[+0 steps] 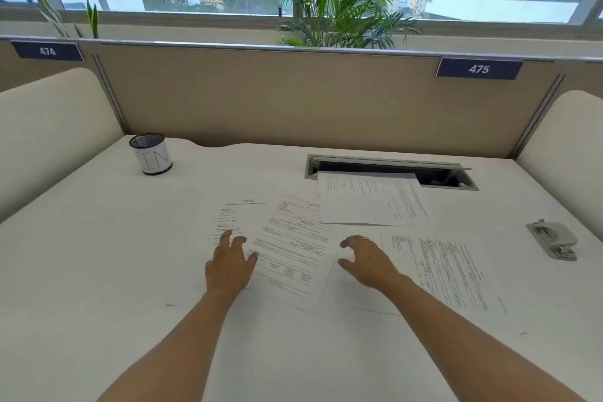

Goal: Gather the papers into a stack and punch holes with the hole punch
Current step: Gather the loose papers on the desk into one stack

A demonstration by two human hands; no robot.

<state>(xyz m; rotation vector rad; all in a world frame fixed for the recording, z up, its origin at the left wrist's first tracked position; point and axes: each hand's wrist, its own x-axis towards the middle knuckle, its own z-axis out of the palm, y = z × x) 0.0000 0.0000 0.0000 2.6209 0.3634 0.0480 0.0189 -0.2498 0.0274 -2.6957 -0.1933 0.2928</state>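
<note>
Overlapping papers (293, 248), print unreadable, left hand (228, 263) covering one sheet's text

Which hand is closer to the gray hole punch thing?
Right. The right hand is over the middle papers, with the hole punch off to its right. The left hand is farther left still, on the leftmost sheet.

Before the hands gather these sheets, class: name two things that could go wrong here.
1. The far sheet overhangs the open cable slot; a push forward could slide it in.
2. The middle sheet lies skewed over the left sheet, and the right sheet is angled too; a hurried stack may stay uneven, so punched holes might not line up.
</note>
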